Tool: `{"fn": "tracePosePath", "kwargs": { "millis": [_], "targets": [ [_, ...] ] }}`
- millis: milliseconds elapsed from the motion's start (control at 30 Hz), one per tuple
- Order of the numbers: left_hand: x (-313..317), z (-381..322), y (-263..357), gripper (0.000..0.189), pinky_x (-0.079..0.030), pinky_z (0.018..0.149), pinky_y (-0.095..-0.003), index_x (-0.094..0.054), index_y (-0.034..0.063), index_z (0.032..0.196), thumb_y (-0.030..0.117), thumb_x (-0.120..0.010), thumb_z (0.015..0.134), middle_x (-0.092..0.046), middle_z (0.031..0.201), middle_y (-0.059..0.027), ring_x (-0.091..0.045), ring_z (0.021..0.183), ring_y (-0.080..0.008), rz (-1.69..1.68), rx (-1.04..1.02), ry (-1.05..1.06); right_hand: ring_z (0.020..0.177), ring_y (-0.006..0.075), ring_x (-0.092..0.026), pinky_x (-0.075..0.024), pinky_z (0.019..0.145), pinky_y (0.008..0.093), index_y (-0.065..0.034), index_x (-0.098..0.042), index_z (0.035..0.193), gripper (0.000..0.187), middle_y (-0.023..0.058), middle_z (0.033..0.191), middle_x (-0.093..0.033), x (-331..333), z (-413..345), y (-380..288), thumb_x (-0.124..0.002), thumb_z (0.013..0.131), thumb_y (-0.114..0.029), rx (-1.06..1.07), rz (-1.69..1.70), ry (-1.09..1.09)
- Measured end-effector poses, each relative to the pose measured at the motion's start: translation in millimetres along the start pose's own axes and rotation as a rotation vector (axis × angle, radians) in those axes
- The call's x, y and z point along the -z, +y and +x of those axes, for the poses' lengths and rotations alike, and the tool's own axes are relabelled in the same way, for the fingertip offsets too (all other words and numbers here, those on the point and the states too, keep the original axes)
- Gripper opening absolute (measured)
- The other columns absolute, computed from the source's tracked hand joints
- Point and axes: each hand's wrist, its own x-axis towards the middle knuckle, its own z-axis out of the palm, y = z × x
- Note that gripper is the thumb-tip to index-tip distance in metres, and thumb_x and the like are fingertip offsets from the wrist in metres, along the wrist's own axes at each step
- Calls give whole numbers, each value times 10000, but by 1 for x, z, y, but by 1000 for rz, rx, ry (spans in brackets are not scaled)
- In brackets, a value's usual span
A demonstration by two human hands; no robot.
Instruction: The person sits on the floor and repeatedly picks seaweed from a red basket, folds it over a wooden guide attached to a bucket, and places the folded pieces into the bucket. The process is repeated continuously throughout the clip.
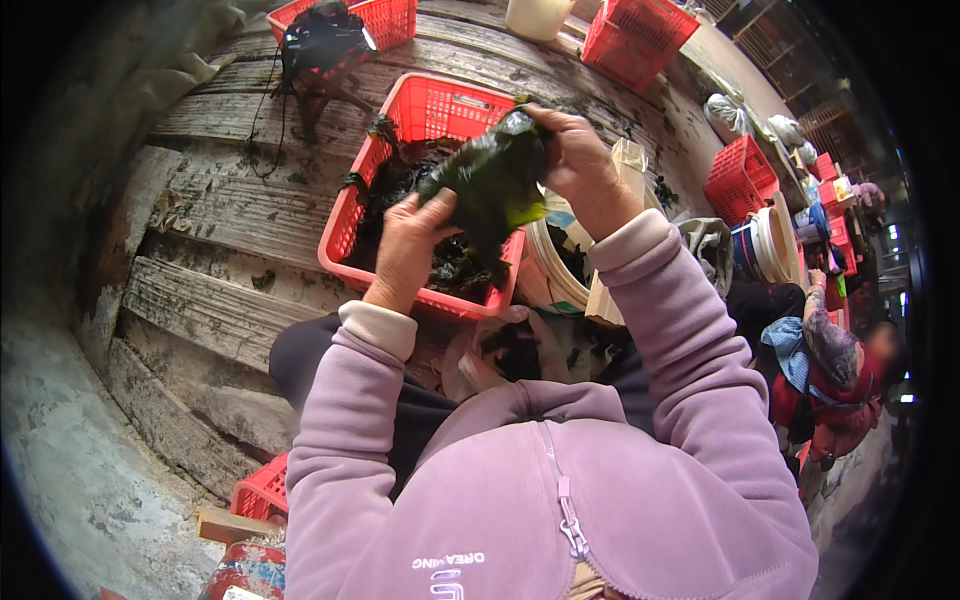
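A wet, dark green sheet of seaweed (487, 172), probably kelp, is stretched between my two hands over a red plastic crate (358, 184). My left hand (411, 244) pinches its near lower end between thumb and fingers. At the upper right end, my right hand (581, 161) grips the sheet, its fingers partly hidden behind it. More dark seaweed (375, 232) fills the crate, and some strands hang over its left rim. Close to the crate's right side stands a pale bucket (534, 259) with some seaweed inside and a wooden board (606, 300) across it.
Worn planks (225, 210) make up the floor. A red crate (386, 22) with a black bundle (322, 37) stands ahead, and stacked red crates (637, 37) are at upper right. A co-worker (832, 382) sits at right near buckets (765, 240). A plastic bag (551, 345) lies before my lap.
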Motion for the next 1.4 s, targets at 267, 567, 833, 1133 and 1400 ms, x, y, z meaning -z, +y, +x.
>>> {"fn": "tracePosePath", "kwargs": {
  "millis": [267,567,833,1133,1400],
  "targets": [
    [18,11,-9,206,-514,701,-258,-594,19,995,206,-526,942,-650,918,-64,-632,786,-131,140,-170,10,805,252,-651,-525,796,420,-22,-610,1026,357,104,909,-669,33,-41,101,-622,852,-334,-437,15,-15],
    [38,20,-15,166,-526,716,-286,-567,16,981,170,-548,924,-632,899,-75,-628,745,-170,-281,58,105,721,162,-631,-537,658,296,18,-571,952,134,85,861,-643,42,-35,72,-586,887,-98,120,-201,175],
    [38,16,-17,317,-544,724,-460,-525,5,1177,56,-585,870,-627,994,-117,-631,881,-217,-101,214,392,676,151,-611,-512,602,251,57,-563,1074,216,106,866,-639,49,-35,70,-561,866,-3,186,-431,391],
    [-1,0,9,643,-465,776,-355,-507,23,1265,-113,-550,637,-522,933,-158,-545,880,-319,1303,-785,15,1034,195,-600,-465,935,301,72,-512,1234,549,138,1138,-607,32,-87,28,-436,693,127,296,-370,-189],
    [-6,-6,25,26,-412,899,-349,-648,-10,683,-2,-633,664,-596,1097,-155,-535,1052,-256,1104,-807,-58,940,247,-646,-491,901,321,117,-507,1203,518,200,1061,-629,27,-118,20,-462,687,113,148,-232,-169]
  ]
}}
